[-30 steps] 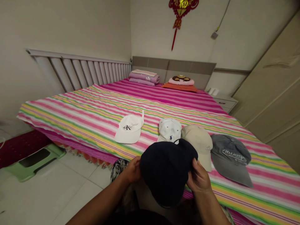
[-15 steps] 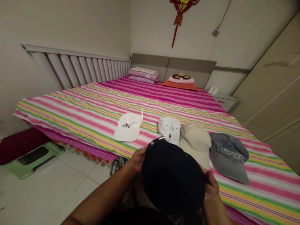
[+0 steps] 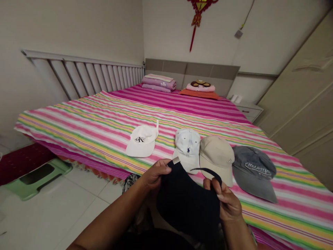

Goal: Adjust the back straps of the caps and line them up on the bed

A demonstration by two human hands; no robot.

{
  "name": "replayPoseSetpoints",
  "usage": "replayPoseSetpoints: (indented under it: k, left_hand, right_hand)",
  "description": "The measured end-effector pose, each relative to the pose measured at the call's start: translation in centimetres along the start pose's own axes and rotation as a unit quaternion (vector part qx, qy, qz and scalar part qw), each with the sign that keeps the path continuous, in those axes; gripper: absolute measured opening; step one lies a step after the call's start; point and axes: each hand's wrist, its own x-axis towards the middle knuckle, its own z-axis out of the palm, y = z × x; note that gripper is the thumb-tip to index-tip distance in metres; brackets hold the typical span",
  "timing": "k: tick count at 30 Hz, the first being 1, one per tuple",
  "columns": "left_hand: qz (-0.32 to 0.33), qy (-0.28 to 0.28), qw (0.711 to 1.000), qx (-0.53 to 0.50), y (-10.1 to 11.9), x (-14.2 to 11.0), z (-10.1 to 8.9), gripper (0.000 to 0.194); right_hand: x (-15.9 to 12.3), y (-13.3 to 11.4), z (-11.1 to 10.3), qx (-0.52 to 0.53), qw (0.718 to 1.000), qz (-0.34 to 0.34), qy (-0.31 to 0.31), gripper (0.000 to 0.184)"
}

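Observation:
A dark navy cap is held in front of me over the bed's near edge, its back strap loose and sticking up. My left hand pinches its left rim beside a pale tag. On the other side, my right hand grips the rim near the strap. Beyond it, on the striped sheet, lie a white cap with black letters, a pale blue cap with a small dark emblem, a beige cap and a grey cap with white script.
The bed's striped sheet spreads out ahead. Folded purple bedding and a pink pillow lie by the headboard. A green stool stands on the tiled floor at left. A nightstand and wardrobe are at right.
The navy cap has been tilted and lowered, and its back strap now stands loose. My right hand has shifted its hold up toward the strap. The other caps lie as before.

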Motion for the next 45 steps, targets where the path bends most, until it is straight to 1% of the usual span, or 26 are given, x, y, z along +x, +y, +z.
replayPoseSetpoints:
  k: [4, 6, 10, 13, 18, 22, 26, 29, 33, 36, 39, 42, 45]
  left_hand:
    - [0.013, 0.053, 0.998, 0.026, 0.1, 0.0, 0.2, 0.022]
    - [0.01, 0.065, 0.997, 0.038, 0.3, 0.0, 0.5, 0.02]
    - [0.014, 0.057, 0.997, 0.057, 0.8, 0.0, 1.1, 0.015]
    - [0.016, 0.048, 0.997, 0.061, 1.0, -0.1, 1.0, 0.011]
    - [0.009, 0.05, 0.998, 0.045, 0.9, -0.1, 0.6, 0.014]
    - [-0.004, 0.053, 0.998, 0.042, 0.9, -0.2, 0.6, 0.017]
    - [-0.033, 0.08, 0.994, 0.059, 1.1, -0.3, 0.8, 0.02]
    - [-0.047, 0.088, 0.992, 0.075, 1.2, -0.4, 0.8, 0.019]
    - [-0.064, 0.082, 0.99, 0.092, 1.2, -0.3, 0.7, 0.018]
    - [-0.083, 0.077, 0.987, 0.111, 1.2, -0.3, 0.6, 0.019]
    - [-0.1, 0.063, 0.984, 0.136, 0.9, -0.2, 0.7, 0.019]
    - [-0.107, 0.028, 0.981, 0.158, 0.4, 0.0, 0.8, 0.019]
    - [-0.085, 0.01, 0.98, 0.178, -0.4, 0.4, 0.7, 0.021]
  right_hand:
    - [0.0, 0.1, -0.1, 0.007, 1.0, -0.004, 0.0, 0.03]
    - [0.0, 0.2, -0.1, 0.007, 1.0, -0.007, 0.01, 0.033]
    - [0.1, 0.5, 0.2, 0.006, 0.999, -0.041, 0.022, 0.035]
    - [0.2, 0.5, 0.4, 0.014, 0.997, -0.07, 0.042, 0.032]
    - [0.4, 0.4, 0.6, 0.021, 0.994, -0.079, 0.069, 0.029]
    - [0.5, 0.5, 0.6, 0.031, 0.995, -0.076, 0.058, 0.025]
    - [0.5, 0.6, 0.7, -0.004, 0.997, -0.066, 0.051, 0.022]
    - [0.5, 0.4, 0.8, -0.012, 0.998, -0.06, 0.031, 0.02]
    - [0.5, 0.2, 1.0, -0.029, 0.999, -0.044, 0.006, 0.018]
    - [0.5, 0.4, 1.2, -0.068, 0.997, -0.022, -0.014, 0.021]
    - [0.6, 0.8, 2.0, -0.12, 0.992, -0.003, -0.026, 0.024]
    - [0.9, 1.4, 3.4, -0.173, 0.985, 0.009, -0.022, 0.028]
    - [1.3, 1.9, 4.8, -0.202, 0.979, 0.006, 0.008, 0.032]
